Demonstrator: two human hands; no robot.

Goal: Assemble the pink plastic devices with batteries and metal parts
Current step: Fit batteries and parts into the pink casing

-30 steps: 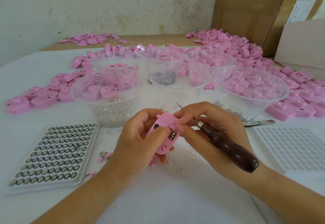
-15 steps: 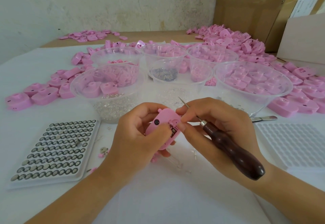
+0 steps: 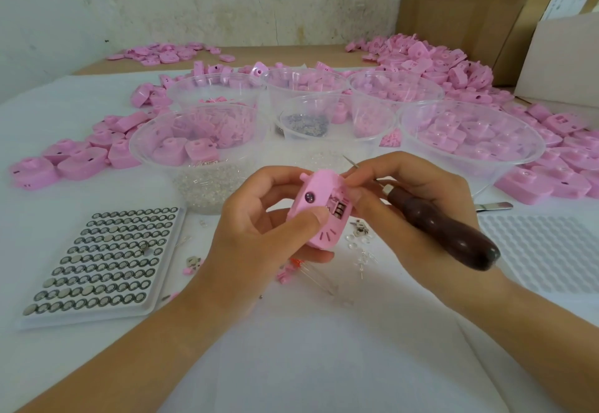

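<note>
I'm seeing bare white cloth running along the near edge of the table [image 3: 308,364], where a hand could pass freely. The battery tray [image 3: 97,260] is filling the near-left corner and a white pocketed tray [image 3: 544,250] the right edge, while clear bowls [image 3: 502,169] and heaped pink shells [image 3: 551,185] are blocking the middle and far side.
</note>
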